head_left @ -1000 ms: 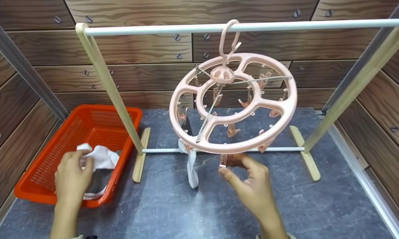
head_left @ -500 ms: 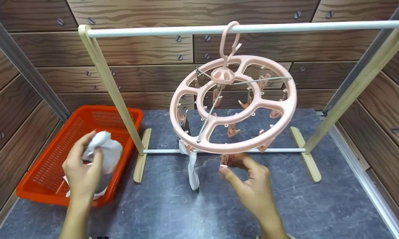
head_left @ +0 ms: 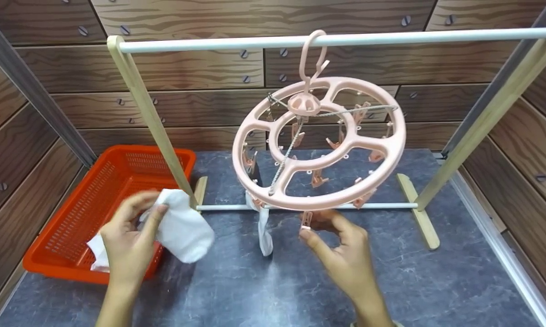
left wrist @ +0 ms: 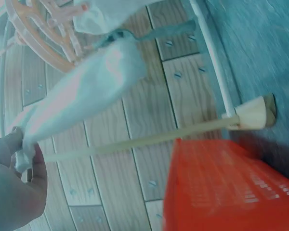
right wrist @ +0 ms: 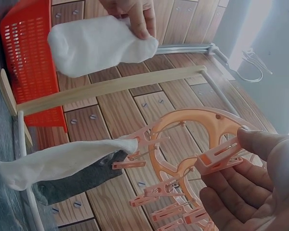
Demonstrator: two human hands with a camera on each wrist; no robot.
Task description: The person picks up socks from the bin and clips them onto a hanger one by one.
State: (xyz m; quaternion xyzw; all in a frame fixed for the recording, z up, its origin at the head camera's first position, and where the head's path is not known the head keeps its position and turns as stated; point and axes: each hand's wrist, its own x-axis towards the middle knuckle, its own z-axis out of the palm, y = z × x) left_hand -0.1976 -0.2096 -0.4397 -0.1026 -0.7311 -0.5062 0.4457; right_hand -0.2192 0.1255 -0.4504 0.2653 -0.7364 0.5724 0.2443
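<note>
My left hand (head_left: 134, 231) pinches a white sock (head_left: 184, 227) by one end, holding it in the air beside the orange basket (head_left: 91, 275). In the right wrist view that sock (right wrist: 94, 45) hangs from the left fingers. My right hand (head_left: 343, 252) holds a pink clothespin (right wrist: 219, 156) between thumb and fingers, at the near rim of the round pink hanger (head_left: 320, 201). Left of it, another white sock (right wrist: 62, 161) and a dark grey sock (right wrist: 82, 184) hang from clothespins on the hanger.
The hanger's hook (head_left: 305, 59) sits over the white top bar (head_left: 209, 43) of a wooden rack (head_left: 148, 113). A lower white bar (head_left: 381, 205) crosses behind the hanging socks. More white cloth (head_left: 99, 254) lies in the basket. Wood-patterned walls surround the grey tabletop (head_left: 236, 295).
My left hand has lifted the white sock out of the basket and carried it right, toward the hanger. The right hand stays at the same clothespin.
</note>
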